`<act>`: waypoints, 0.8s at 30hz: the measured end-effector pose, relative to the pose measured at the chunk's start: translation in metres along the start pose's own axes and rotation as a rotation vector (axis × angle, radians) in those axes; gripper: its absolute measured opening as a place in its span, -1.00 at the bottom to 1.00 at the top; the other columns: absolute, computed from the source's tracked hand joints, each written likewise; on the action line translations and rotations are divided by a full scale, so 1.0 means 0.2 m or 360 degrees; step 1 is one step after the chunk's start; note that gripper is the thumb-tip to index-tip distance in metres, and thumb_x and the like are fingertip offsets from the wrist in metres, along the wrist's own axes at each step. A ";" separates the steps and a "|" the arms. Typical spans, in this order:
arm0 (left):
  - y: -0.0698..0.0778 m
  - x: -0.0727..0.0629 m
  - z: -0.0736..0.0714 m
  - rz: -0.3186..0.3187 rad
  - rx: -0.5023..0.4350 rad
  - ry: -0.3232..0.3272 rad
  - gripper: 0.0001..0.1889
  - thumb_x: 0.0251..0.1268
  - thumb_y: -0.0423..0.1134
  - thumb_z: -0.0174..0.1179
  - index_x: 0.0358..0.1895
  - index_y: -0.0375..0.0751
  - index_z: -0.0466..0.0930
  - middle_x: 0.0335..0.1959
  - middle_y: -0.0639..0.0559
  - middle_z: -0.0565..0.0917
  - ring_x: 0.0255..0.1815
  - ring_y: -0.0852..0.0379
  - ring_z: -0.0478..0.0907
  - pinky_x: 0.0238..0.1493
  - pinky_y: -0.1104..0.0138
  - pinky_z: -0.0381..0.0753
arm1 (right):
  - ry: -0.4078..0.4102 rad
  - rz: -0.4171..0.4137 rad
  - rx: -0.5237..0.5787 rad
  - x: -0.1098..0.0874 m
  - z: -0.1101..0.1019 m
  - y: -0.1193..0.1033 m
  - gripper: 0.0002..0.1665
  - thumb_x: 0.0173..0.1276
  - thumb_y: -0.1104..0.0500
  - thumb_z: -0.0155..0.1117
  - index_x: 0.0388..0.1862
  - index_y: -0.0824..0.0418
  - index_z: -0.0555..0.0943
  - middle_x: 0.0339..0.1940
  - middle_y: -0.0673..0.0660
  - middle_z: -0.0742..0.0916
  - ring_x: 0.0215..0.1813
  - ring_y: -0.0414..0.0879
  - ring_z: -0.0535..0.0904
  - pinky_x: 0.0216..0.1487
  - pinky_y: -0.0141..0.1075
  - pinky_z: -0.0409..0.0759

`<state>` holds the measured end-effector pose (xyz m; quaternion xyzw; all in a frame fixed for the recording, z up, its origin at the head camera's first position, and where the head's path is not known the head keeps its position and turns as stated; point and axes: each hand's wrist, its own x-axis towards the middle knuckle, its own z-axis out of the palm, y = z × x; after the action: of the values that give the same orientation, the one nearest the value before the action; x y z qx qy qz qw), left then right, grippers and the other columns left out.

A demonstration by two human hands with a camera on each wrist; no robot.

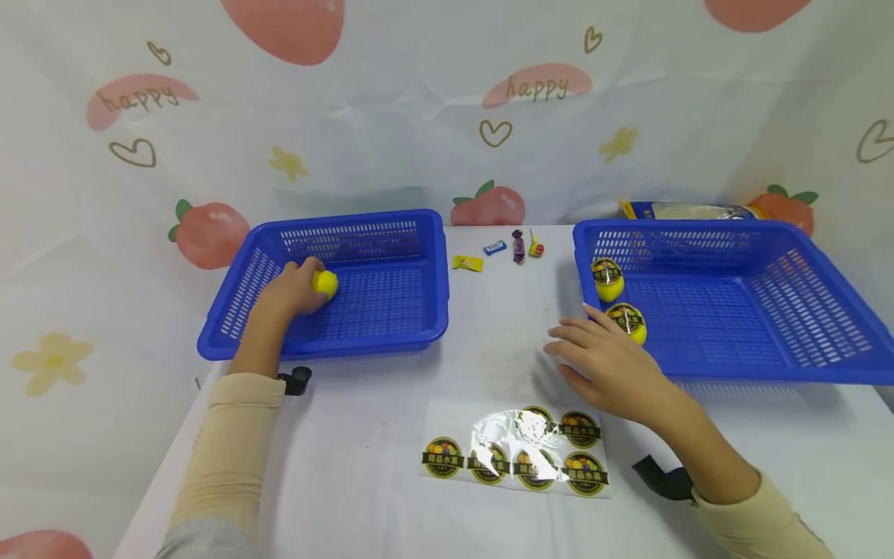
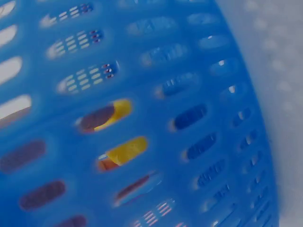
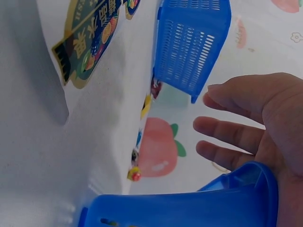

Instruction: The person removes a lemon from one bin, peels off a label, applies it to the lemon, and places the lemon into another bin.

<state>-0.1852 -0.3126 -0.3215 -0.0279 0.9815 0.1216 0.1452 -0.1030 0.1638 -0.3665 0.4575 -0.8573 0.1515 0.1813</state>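
Observation:
Inside the left blue basket (image 1: 377, 341), my left hand (image 1: 288, 291) grips a yellow lemon (image 1: 325, 284) near the basket floor. Through the basket's slots in the left wrist view, yellow patches of the lemon (image 2: 128, 151) show beside the fingers. My right hand (image 1: 611, 365) hovers at the near left corner of the right blue basket (image 1: 768, 374), fingers loosely spread and holding nothing. Two lemons bearing round black-and-gold stickers, a far one (image 1: 609, 286) and a near one (image 1: 637, 332), lie along that basket's left wall; the hand partly covers the near one.
A clear sheet of round stickers (image 1: 444, 456) lies on the white table in front. Between the baskets at the back are a yellow wrapped candy (image 1: 468, 263), a blue one (image 1: 494, 247), a purple one (image 1: 518, 247) and a lollipop (image 1: 536, 248). A package (image 1: 691, 210) sits behind the right basket.

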 end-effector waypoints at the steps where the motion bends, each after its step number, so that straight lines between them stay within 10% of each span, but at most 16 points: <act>1: 0.00 0.00 0.01 0.0013 0.0012 0.0041 -0.45 0.40 -0.22 0.11 0.37 -0.31 0.21 0.15 -0.51 0.31 0.05 -0.39 0.37 0.15 -0.27 0.39 | 0.0010 -0.0005 -0.0002 0.00 0.00 0.00 -0.67 0.09 0.31 0.47 -0.11 0.24 0.70 -0.04 0.22 0.74 0.14 0.22 0.59 0.39 0.21 0.22; 24: 0.06 0.02 0.07 0.0067 0.0286 -0.0041 -0.41 0.25 -0.43 0.20 0.39 -0.21 0.38 0.10 -0.46 0.49 0.01 -0.34 0.43 0.12 -0.21 0.44 | -0.0013 -0.0030 0.0020 0.00 0.00 0.00 -0.66 0.11 0.24 0.49 -0.10 0.21 0.71 -0.08 0.15 0.76 0.10 0.15 0.60 0.40 0.21 0.18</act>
<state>-0.1867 -0.2982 -0.3332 0.0076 0.9869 0.0365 0.1571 -0.1027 0.1641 -0.3669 0.4673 -0.8526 0.1533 0.1765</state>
